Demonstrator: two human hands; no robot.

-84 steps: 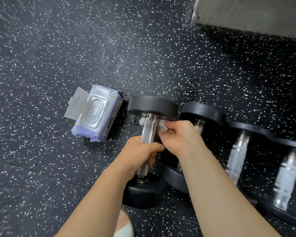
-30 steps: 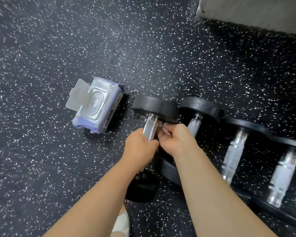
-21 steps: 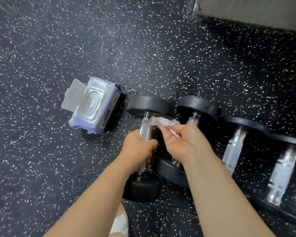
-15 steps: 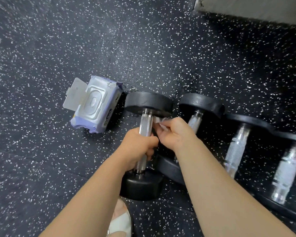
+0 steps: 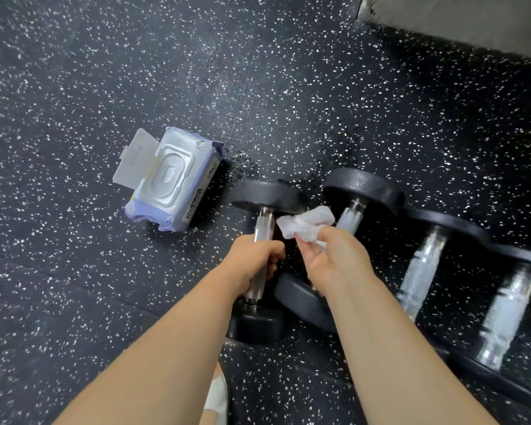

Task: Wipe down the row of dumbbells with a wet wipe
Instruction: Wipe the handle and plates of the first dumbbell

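Observation:
Several black dumbbells with knurled chrome handles lie in a row on the speckled rubber floor. My left hand (image 5: pixel 253 260) grips the handle of the leftmost dumbbell (image 5: pixel 265 197). My right hand (image 5: pixel 331 260) pinches a crumpled white wet wipe (image 5: pixel 305 223), held just right of that handle and off the metal. The second dumbbell (image 5: pixel 362 188) lies right behind the wipe, with a third dumbbell (image 5: pixel 420 271) and a fourth dumbbell (image 5: pixel 509 308) farther right.
A lilac wet-wipe pack (image 5: pixel 172 185) with its white lid flipped open lies on the floor left of the dumbbells. A grey wall base (image 5: pixel 460 19) runs along the top right. A white shoe tip (image 5: pixel 216 397) shows between my forearms.
My right hand has drawn back from the handle, and the wipe, pressed against the metal half a second ago, now hangs free beside it. My left hand keeps its grip on the handle.

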